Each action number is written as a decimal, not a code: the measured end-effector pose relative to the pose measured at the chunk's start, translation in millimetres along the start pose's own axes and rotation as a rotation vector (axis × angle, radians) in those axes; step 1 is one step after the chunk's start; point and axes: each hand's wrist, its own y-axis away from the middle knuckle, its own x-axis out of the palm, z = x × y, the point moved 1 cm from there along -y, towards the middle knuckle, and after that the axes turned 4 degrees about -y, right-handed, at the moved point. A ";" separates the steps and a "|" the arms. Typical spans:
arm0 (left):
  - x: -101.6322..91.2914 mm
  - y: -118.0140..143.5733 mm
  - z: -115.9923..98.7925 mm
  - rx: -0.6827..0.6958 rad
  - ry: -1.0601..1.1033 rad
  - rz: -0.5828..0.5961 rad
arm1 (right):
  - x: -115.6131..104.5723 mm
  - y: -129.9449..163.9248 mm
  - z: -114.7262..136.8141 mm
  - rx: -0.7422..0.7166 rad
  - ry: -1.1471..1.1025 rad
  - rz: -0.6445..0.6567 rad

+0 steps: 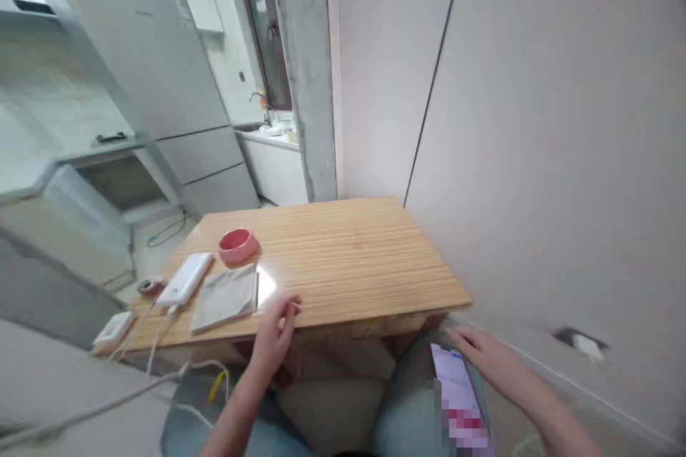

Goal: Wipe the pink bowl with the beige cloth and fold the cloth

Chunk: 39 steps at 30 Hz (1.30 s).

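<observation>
My left hand (277, 327) is at the near edge of the wooden table (343, 250), its fingers curled in. A small pale spot shows at the fingertips; whether it is a held thing cannot be made out. To its left lies a folded grey cloth (225, 298). On my right thigh rests a phone (455, 378) with its screen lit, partly blurred out. My right hand (476, 348) is just beside the phone's upper end, fingers stretched out and holding nothing visible.
A pink bowl (237, 245) stands behind the cloth. Beside it are a white power strip (186, 278), a small round roll (151, 286) and a white box (114, 328). White cables (153, 343) hang over the table's left front edge. A wall (536, 157) bounds the right.
</observation>
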 end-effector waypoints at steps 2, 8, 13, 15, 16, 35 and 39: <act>-22.1 -18.5 -0.2 -0.026 0.017 -0.102 | 13.7 -21.0 20.5 -0.116 -0.037 -0.054; -13.8 -82.5 -1.7 -0.045 -0.040 0.054 | 84.8 -117.2 68.5 -0.403 -0.145 -0.091; 69.1 -134.4 3.5 0.010 -0.018 0.269 | 145.2 -211.8 89.8 -0.403 -0.457 -0.207; 96.9 -151.1 8.3 0.017 0.009 0.245 | 159.1 -239.5 93.6 -0.420 -0.548 -0.225; 107.1 -157.8 11.4 0.017 0.012 0.227 | 163.9 -250.1 94.1 -0.425 -0.559 -0.243; 120.2 -162.7 37.7 0.036 0.061 0.193 | 176.7 -271.2 80.0 -0.416 -0.336 -0.266; 120.7 -162.5 40.1 0.025 0.047 0.187 | 175.7 -270.1 80.4 -0.410 -0.325 -0.270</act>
